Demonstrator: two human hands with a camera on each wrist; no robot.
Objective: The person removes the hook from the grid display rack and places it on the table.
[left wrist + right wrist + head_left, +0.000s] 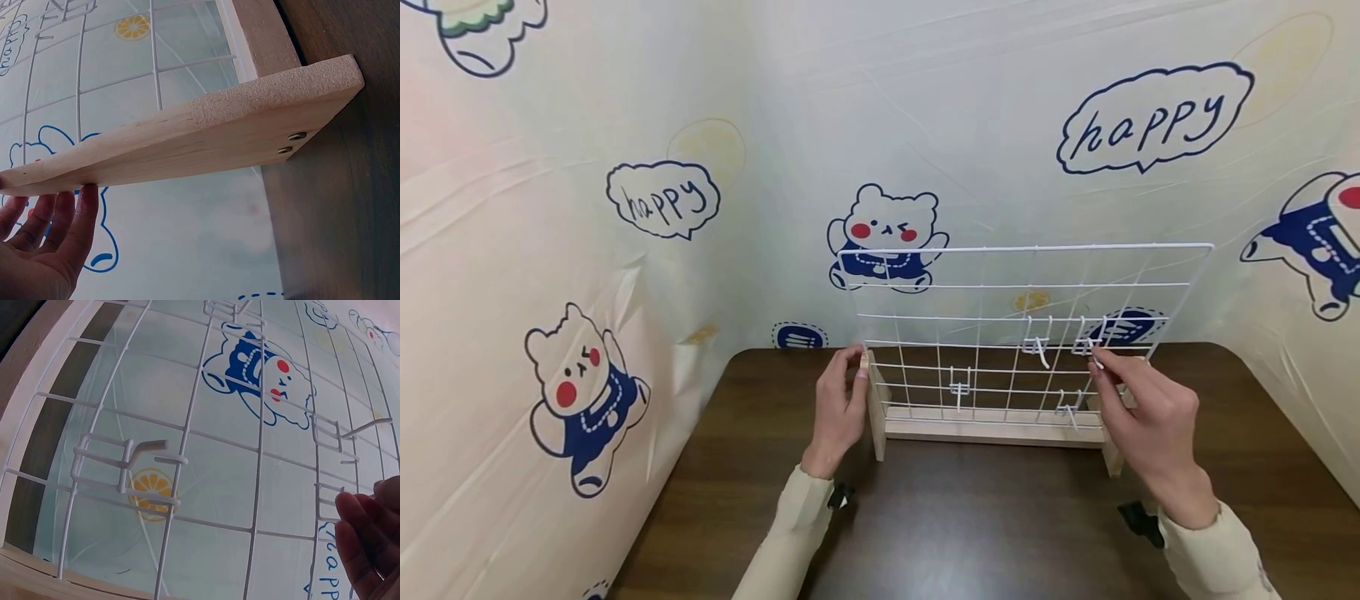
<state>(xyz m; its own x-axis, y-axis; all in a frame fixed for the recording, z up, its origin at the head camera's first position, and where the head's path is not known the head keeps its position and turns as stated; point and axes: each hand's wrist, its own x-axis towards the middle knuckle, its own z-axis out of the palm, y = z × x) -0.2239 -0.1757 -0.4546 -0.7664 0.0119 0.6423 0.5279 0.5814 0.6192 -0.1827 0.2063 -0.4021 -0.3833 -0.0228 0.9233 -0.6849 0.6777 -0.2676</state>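
Presently, your right hand (1153,412) has thumb and fingertips drawn together, no gap to speak of, on the pinched hook (1086,343), which lies at the wire grid (1026,248) right at the fingertips. Whether its prongs are fully seated on the wires: cannot tell, fingers partly cover it.

Your left hand (838,408), fingers only slightly bent, holds the upper part of the left wooden panel (231,144); fingertips touch its outer side. Thumb contact unclear in the left wrist view.

Other hooks, relative to the right fingers: 1 neighbouring hook (1036,344) just left, near the same level; 1 lower hook (1067,409) below and slightly left; 1 far hook (960,389) lower and well to the left. These 3 hang on the grid untouched. The wooden base (985,430) runs below the right fingers.

Step in hand, my judgement: fitting or adjusting hook no. 4 while the left fingers steady the frame. Next move probably calls for keeping the left hold firm, checking that the prongs sit over the wires, then loosening the right pinch gently so the hook does not slip.
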